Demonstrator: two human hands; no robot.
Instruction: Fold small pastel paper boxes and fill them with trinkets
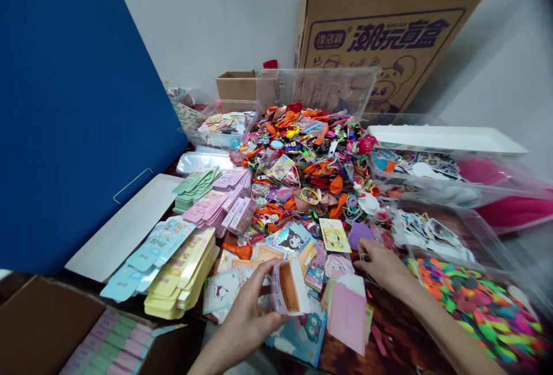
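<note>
My left hand [248, 314] grips a small open paper box [290, 287], pink outside and orange inside, with its mouth facing me. My right hand [382, 264] reaches forward onto the table, fingers curled over a small item at the edge of a big heap of balloons, rubber bands and tiny toys [311, 162]; what it pinches is too small to name. Cartoon sticker cards [333, 234] and a pink flat card [348, 316] lie between my hands.
Stacks of flat-folded boxes lie left: yellow [184, 280], blue [149, 254], pink [216, 205], green [196, 185]. A blue panel [73, 104] stands at left. Clear bins [436, 173] of stickers and colourful pieces [470, 300] sit right. A large cardboard carton [389, 35] stands behind.
</note>
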